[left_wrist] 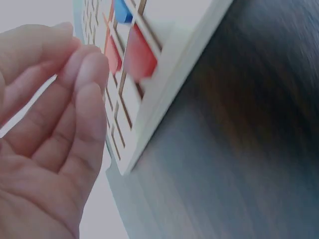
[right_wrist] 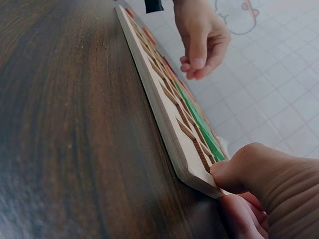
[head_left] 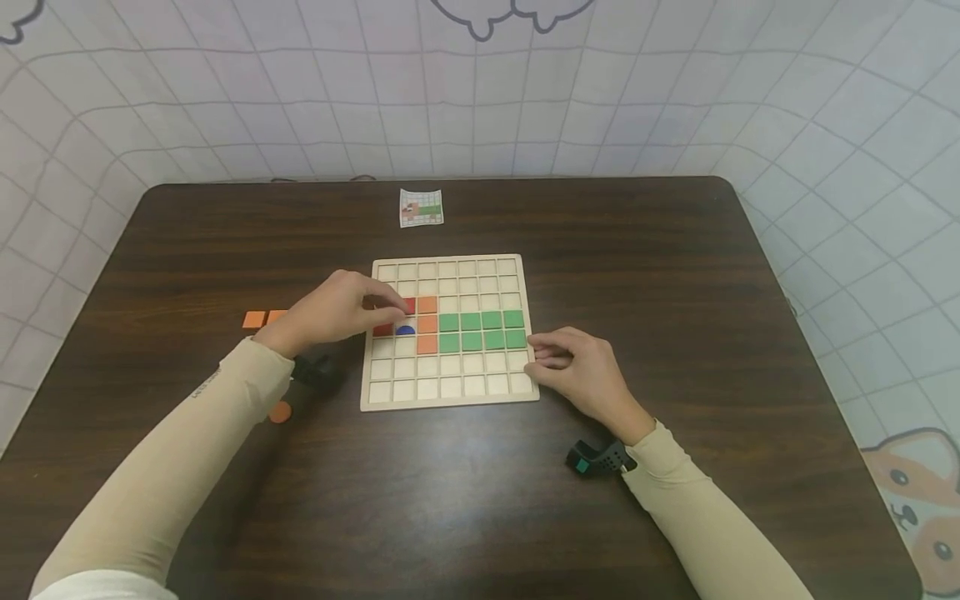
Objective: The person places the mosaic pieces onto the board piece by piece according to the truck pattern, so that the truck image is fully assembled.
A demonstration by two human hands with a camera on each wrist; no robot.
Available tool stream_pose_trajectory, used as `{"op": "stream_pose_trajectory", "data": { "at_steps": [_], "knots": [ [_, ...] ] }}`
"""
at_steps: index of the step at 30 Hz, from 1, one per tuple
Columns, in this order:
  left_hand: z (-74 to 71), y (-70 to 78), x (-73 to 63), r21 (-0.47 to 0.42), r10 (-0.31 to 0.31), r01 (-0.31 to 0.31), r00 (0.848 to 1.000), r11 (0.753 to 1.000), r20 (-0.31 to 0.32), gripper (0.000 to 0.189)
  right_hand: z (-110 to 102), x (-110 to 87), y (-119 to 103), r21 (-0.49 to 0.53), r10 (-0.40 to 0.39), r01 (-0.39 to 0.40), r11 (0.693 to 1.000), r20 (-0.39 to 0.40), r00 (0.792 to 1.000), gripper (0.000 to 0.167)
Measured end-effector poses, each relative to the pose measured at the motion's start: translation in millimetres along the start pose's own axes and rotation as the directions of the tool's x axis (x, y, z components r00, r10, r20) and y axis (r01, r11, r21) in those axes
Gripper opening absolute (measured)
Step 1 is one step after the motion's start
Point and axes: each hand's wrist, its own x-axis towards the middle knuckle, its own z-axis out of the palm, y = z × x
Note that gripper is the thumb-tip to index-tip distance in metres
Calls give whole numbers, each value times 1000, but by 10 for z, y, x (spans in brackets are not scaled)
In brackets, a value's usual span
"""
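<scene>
A wooden grid board [head_left: 450, 387] lies on the dark table. Green square tiles [head_left: 470, 321] fill two rows toward its right side, and an orange column of tiles [head_left: 427, 324] adjoins them. Farther left are a red tile [head_left: 383, 331] and a blue half-round piece [head_left: 405, 330]. Over this left part hovers my left hand [head_left: 341, 308], fingers loosely bent with the tips near the thumb; nothing shows between them in the left wrist view. My right hand [head_left: 585, 371] grips the board's near right corner, thumb on the rim and fingers at its outer side.
At the back of the table lies a small printed card [head_left: 422, 208] with a coloured grid picture. Left of the board are orange square tiles [head_left: 254, 319], partly covered by my left arm, and a round orange piece [head_left: 281, 412]. A patterned white cloth [head_left: 480, 108] hangs behind.
</scene>
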Motion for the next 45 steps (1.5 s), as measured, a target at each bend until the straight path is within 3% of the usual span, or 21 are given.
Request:
{"op": "stream_pose_trajectory", "data": {
  "at_steps": [13, 27, 38, 45],
  "knots": [
    [-231, -303, -309, -40, -107, 103, 987, 994, -116, 23, 0, -3, -11, 22, 14, -14, 1000, -5, 1000, 34],
    [-500, -634, -697, -100, -261, 246, 947, 964, -190, 45, 9, 3, 26, 12, 4, -4, 1000, 6, 1000, 36],
    [-548, -967, -957, -103, -298, 281, 917, 954, -266, 47, 32, 5, 36, 6, 19, -20, 1000, 16, 1000, 37],
    [-500, -1212, -1095, -72, -310, 303, 895, 950, -321, 37, 24, 14, 35, 2, 11, -11, 1000, 8, 1000, 38]
  ]
}}
